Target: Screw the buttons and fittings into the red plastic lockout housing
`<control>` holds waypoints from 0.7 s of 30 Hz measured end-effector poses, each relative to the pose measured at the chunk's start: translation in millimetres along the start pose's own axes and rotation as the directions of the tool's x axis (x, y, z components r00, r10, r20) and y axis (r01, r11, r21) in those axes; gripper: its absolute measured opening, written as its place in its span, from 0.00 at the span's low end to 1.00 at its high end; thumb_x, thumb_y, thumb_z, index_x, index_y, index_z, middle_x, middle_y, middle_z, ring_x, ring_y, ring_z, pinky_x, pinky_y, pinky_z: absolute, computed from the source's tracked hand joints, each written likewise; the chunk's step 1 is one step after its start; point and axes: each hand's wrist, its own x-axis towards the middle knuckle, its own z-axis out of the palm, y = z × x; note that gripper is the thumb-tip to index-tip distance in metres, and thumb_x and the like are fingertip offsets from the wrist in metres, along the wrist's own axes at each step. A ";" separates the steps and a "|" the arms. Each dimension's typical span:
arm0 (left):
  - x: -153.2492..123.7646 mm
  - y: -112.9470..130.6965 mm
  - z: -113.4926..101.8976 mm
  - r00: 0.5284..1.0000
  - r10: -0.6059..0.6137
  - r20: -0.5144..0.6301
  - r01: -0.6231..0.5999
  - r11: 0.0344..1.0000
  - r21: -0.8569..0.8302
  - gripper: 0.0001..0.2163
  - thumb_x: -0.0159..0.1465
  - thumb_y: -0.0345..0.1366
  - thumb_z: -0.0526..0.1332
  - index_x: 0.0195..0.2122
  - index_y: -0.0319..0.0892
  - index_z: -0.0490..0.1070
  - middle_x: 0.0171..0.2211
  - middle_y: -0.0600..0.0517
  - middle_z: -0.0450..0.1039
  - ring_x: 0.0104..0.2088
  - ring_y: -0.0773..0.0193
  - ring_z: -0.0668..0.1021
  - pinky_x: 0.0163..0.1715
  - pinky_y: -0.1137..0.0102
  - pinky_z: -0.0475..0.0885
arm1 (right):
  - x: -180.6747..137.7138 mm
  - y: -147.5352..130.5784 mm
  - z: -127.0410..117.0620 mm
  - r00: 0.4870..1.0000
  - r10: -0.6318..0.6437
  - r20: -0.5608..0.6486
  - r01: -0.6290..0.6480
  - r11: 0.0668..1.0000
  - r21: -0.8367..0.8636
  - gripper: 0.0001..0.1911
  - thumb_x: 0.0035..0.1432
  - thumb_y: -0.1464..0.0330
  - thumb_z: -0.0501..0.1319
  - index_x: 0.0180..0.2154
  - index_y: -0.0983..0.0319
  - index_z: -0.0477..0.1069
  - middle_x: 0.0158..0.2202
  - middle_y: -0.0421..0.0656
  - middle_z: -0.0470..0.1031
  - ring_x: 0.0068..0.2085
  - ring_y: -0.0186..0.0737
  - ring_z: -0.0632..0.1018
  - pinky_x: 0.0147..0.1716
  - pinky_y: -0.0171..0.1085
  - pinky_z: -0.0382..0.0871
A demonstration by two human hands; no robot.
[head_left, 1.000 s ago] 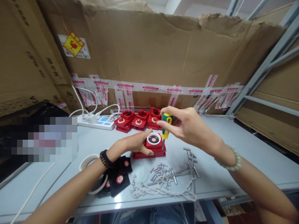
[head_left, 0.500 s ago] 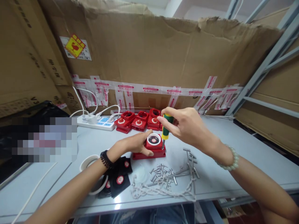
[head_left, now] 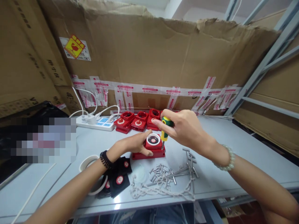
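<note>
A red alarm-style box [head_left: 140, 154] with a white ring [head_left: 153, 139] on its top lies on the pale table. My left hand [head_left: 137, 143] grips the box from its left side, thumb along the front. In my right hand [head_left: 182, 124] is a green and yellow screwdriver [head_left: 164, 133], held upright with the fingers wrapped round its handle. The screwdriver's tip meets the right edge of the box; a screw there is too small to make out. Loose screws [head_left: 161, 171] and small metal hammers [head_left: 191, 161] on white cords lie in front of the box.
Behind stand several red boxes [head_left: 139, 121] in a row, next to a white power strip [head_left: 95, 123] with plugs. Black square pieces [head_left: 119, 183] and white rings [head_left: 87, 161] lie under my left forearm. A cardboard sheet [head_left: 151, 53] closes off the back; metal shelving [head_left: 263, 71] rises at right.
My right hand has turned the screwdriver handle slightly, showing more yellow, and sits a little lower. My left hand keeps its hold on the red box.
</note>
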 end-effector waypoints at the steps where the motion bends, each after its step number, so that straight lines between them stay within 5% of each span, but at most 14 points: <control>1: 0.2 -0.6 0.2 1.000 0.000 -0.003 0.000 1.000 0.002 0.36 0.48 0.39 0.68 0.57 0.42 0.55 0.54 0.42 0.68 0.49 0.45 0.72 0.46 0.59 0.68 | 0.3 -1.9 0.9 0.999 0.029 -0.024 -0.030 0.997 -0.066 0.24 0.62 0.53 0.48 0.34 0.63 0.74 0.20 0.43 0.73 0.22 0.36 0.71 0.23 0.35 0.52; 5: 0.1 -2.7 1.0 1.000 0.003 -0.006 -0.003 1.000 0.010 0.35 0.48 0.41 0.68 0.56 0.40 0.57 0.53 0.41 0.68 0.51 0.44 0.71 0.47 0.59 0.68 | -0.8 -8.3 0.3 0.997 0.063 -0.039 -0.068 0.989 -0.132 0.25 0.63 0.54 0.46 0.37 0.65 0.74 0.23 0.47 0.75 0.25 0.40 0.73 0.23 0.36 0.53; 9: -0.6 -3.2 1.2 1.000 -0.015 0.003 0.015 1.000 0.012 0.37 0.48 0.42 0.68 0.58 0.41 0.54 0.54 0.40 0.67 0.52 0.43 0.71 0.47 0.59 0.68 | -2.2 -6.2 0.3 0.999 -0.036 -0.001 0.035 0.985 0.168 0.20 0.63 0.66 0.48 0.53 0.65 0.66 0.35 0.45 0.78 0.28 0.34 0.74 0.29 0.34 0.60; 11: -0.8 -2.9 1.0 1.000 -0.007 0.002 0.007 1.000 0.017 0.38 0.48 0.41 0.68 0.59 0.41 0.53 0.55 0.40 0.66 0.51 0.44 0.71 0.47 0.59 0.68 | -0.6 -5.0 4.2 0.999 -0.024 -0.026 0.030 0.974 0.224 0.18 0.63 0.63 0.50 0.49 0.63 0.70 0.31 0.43 0.78 0.24 0.32 0.72 0.27 0.33 0.60; 14: -0.6 -2.6 1.0 1.000 0.008 0.001 -0.008 1.000 0.003 0.39 0.49 0.40 0.68 0.60 0.43 0.51 0.56 0.41 0.65 0.50 0.45 0.72 0.47 0.59 0.67 | 4.0 -6.7 10.8 0.991 0.082 -0.109 -0.080 0.997 0.022 0.23 0.61 0.53 0.51 0.34 0.64 0.74 0.20 0.43 0.74 0.21 0.35 0.70 0.22 0.35 0.55; 16: -0.4 -3.0 1.3 1.000 0.013 0.000 -0.013 1.000 -0.014 0.39 0.49 0.40 0.68 0.60 0.45 0.51 0.56 0.43 0.66 0.51 0.46 0.72 0.48 0.60 0.67 | 6.0 -9.1 11.7 0.988 0.098 -0.120 -0.110 0.989 -0.094 0.26 0.62 0.52 0.48 0.33 0.65 0.75 0.20 0.45 0.74 0.23 0.39 0.73 0.23 0.36 0.55; 18: 0.0 -4.3 1.9 1.000 0.016 -0.005 -0.016 1.000 -0.020 0.38 0.48 0.40 0.68 0.59 0.44 0.53 0.56 0.42 0.66 0.52 0.45 0.71 0.49 0.60 0.67 | 5.7 -10.4 9.4 0.993 0.053 -0.101 -0.059 0.997 -0.056 0.22 0.64 0.58 0.48 0.40 0.67 0.74 0.28 0.49 0.78 0.30 0.42 0.76 0.27 0.38 0.61; 21: 0.6 -6.6 2.9 0.999 0.032 -0.016 -0.033 0.999 -0.017 0.38 0.48 0.41 0.68 0.58 0.42 0.54 0.57 0.40 0.65 0.53 0.44 0.70 0.49 0.59 0.67 | 2.7 -8.6 6.3 0.995 -0.068 -0.072 0.083 0.970 0.227 0.19 0.64 0.69 0.47 0.52 0.66 0.68 0.43 0.49 0.78 0.41 0.39 0.77 0.39 0.37 0.66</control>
